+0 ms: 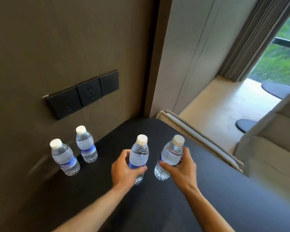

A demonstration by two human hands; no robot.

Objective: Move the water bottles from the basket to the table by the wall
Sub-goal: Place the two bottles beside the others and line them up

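Observation:
Two clear water bottles with white caps and blue labels, one nearer [64,156] and one farther [86,144], stand upright on the dark table [208,190] close to the brown wall. My left hand [124,168] is wrapped around a third bottle [139,153] at its label. My right hand [182,166] grips a fourth bottle [172,152], which tilts slightly to the right. Both held bottles sit at or just above the table surface. No basket is in view.
A black socket panel [82,93] is set in the wall above the table. Beyond the table's right edge are a folded rack [199,139], a pale sofa [266,156], a light floor, grey curtains [251,39] and a window.

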